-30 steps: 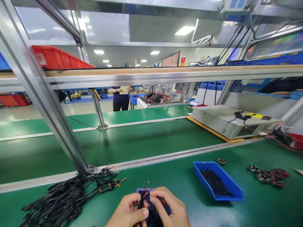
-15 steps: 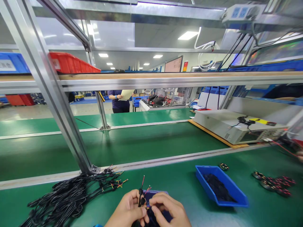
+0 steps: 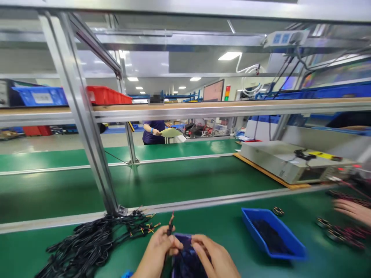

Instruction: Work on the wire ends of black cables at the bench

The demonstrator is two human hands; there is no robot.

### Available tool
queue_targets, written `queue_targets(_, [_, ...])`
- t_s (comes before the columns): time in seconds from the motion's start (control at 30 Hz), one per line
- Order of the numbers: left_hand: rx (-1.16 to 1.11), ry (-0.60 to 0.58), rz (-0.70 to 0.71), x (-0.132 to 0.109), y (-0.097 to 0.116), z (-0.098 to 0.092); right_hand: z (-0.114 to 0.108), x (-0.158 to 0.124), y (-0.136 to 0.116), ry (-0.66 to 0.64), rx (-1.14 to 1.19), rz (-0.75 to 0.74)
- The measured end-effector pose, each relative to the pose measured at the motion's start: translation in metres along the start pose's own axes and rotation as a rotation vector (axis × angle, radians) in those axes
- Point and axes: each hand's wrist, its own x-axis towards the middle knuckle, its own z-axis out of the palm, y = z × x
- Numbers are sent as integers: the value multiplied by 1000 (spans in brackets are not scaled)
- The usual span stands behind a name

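My left hand (image 3: pixel 160 247) pinches a black cable (image 3: pixel 170 227) whose reddish stripped wire ends point up above the fingers. To its right, my right hand (image 3: pixel 214 255) has thumb and fingertips pressed together; whatever is between them is too small to make out. Both hands are over a dark blue bin (image 3: pixel 183 236) with black pieces inside, partly covered by my fingers. On the bench at the left lies a tangled pile of black cables (image 3: pixel 84 243) with red and yellow wire ends. A second blue bin (image 3: pixel 274 247), also with dark contents, stands to the right.
Round motors (image 3: pixel 333 231) lie at the right near a co-worker's hand (image 3: pixel 353 210), with a single one (image 3: pixel 278 211) behind the bin. A metal post (image 3: pixel 95 166) rises behind the cables. Beyond stand a grey instrument (image 3: pixel 275 158) and a person (image 3: pixel 155 131) holding a sheet.
My hands have come slightly apart, the right one lower over the bin. The view has tilted up a little. A co-worker's hand has reached in at the right near the motors.
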Motion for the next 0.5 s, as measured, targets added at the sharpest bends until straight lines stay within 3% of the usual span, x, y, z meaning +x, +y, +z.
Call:
queue_targets(0.1, [-29,79,11,-2,0,2,4,-5,1,48,-540,-61])
queue_targets(0.17, [-32,100,38,-2,-1,2,17,-5,5,6,-688,-113])
queue_targets(0.37, [-50,37,33,-2,0,5,66,11,20,-19,-760,-158])
queue_targets(0.5, [-22,64,-7,-2,4,10,77,20,27,-34,-763,-182])
